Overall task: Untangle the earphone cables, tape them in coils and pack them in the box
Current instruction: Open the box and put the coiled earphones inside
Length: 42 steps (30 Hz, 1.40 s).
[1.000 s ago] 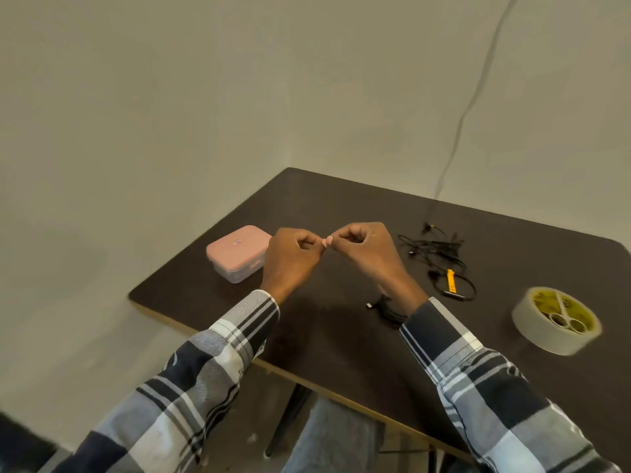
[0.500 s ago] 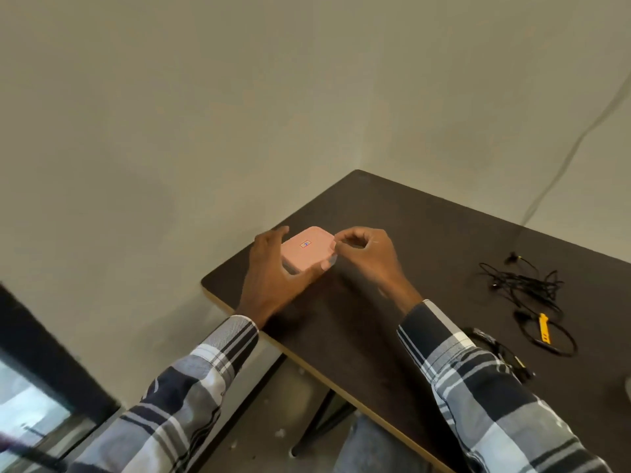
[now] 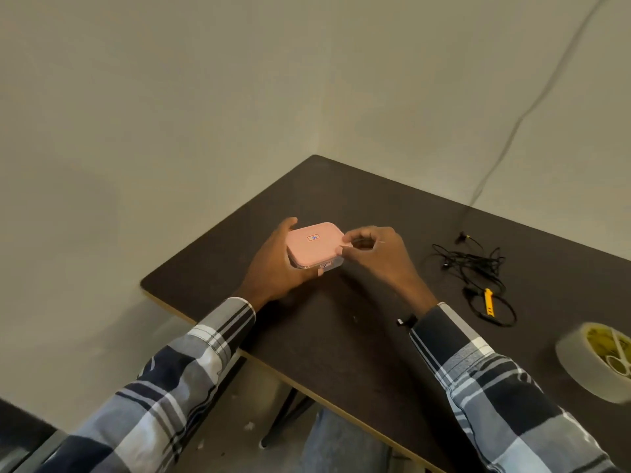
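A small pink-lidded box (image 3: pixel 314 242) with a clear base sits near the table's left corner. My left hand (image 3: pixel 273 268) grips it from the left, thumb on the far side and fingers along the near side. My right hand (image 3: pixel 379 254) has curled fingers, and its thumb and forefinger pinch the right edge of the lid. A tangle of black earphone cables (image 3: pixel 474 262) lies to the right. A looped black cable with a yellow tag (image 3: pixel 490 302) lies just in front of it. A black cable end (image 3: pixel 404 320) peeks out beside my right sleeve.
A roll of clear tape (image 3: pixel 594 365) lies at the right edge of view. The dark table (image 3: pixel 341 336) stands in a corner of beige walls, its near edge running diagonally. A thin wire (image 3: pixel 505 145) runs up the wall.
Both hands moved left from mid-table to the pink box. My left hand took hold of it and my right came to the lid's edge. The view swung left, then back a little.
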Tool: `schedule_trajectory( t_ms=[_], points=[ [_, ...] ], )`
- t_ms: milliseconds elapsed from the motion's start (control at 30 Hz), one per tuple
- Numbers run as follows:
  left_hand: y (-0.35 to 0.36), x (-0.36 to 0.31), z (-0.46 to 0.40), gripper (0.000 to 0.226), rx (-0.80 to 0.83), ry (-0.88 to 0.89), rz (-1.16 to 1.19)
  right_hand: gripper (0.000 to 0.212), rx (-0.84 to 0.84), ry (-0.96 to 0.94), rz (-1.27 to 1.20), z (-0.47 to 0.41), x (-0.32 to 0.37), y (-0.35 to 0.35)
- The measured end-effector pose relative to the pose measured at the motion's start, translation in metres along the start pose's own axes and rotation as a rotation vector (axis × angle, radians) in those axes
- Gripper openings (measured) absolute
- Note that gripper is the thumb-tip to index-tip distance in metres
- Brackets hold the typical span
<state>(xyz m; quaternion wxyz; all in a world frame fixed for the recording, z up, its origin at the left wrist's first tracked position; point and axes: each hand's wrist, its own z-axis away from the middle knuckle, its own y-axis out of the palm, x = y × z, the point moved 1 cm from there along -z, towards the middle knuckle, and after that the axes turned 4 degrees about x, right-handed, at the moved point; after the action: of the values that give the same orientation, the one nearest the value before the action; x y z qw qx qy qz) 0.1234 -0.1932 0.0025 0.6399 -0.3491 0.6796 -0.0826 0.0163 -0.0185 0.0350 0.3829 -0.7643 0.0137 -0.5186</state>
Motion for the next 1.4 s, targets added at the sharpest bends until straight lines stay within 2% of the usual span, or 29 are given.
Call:
schedule_trajectory(
  t_ms=[200,367,500,633,833,1000,1133,1233,1300,1400],
  points=[
    [0.029,-0.022,-0.008,0.098,0.255,0.066,0.105,0.030,0.062,-0.040,0.132,0.031,-0.025,-0.051],
    [0.037,-0.028,-0.009,0.089,0.449,0.092,0.193,0.037,0.204,-0.074,0.068,0.054,-0.042,-0.071],
    [0.038,-0.027,-0.008,0.093,0.459,0.070,0.250,0.048,0.250,-0.099,0.115,0.062,-0.043,-0.074],
    [0.039,-0.027,-0.007,0.101,0.449,0.049,0.298,0.047,0.293,-0.196,0.271,0.060,-0.039,-0.077],
    [0.041,-0.025,-0.007,0.099,0.433,0.051,0.307,0.042,0.328,-0.385,0.453,0.053,-0.047,-0.082],
    [0.042,-0.024,-0.007,0.095,0.410,0.073,0.307,0.032,0.116,-0.630,0.550,0.057,-0.042,-0.088],
    [0.043,-0.021,-0.008,0.097,0.409,0.090,0.303,0.022,-0.063,-0.667,0.543,0.040,-0.034,-0.094],
    [0.044,-0.021,-0.009,0.101,0.432,0.101,0.301,0.018,-0.206,-0.588,0.432,0.019,-0.035,-0.093],
    [0.043,-0.020,-0.010,0.105,0.437,0.107,0.304,0.017,-0.268,-0.441,0.305,0.002,-0.039,-0.090],
    [0.042,-0.018,-0.011,0.112,0.407,0.114,0.314,0.015,-0.261,-0.227,0.166,-0.020,-0.047,-0.080]
  ],
)
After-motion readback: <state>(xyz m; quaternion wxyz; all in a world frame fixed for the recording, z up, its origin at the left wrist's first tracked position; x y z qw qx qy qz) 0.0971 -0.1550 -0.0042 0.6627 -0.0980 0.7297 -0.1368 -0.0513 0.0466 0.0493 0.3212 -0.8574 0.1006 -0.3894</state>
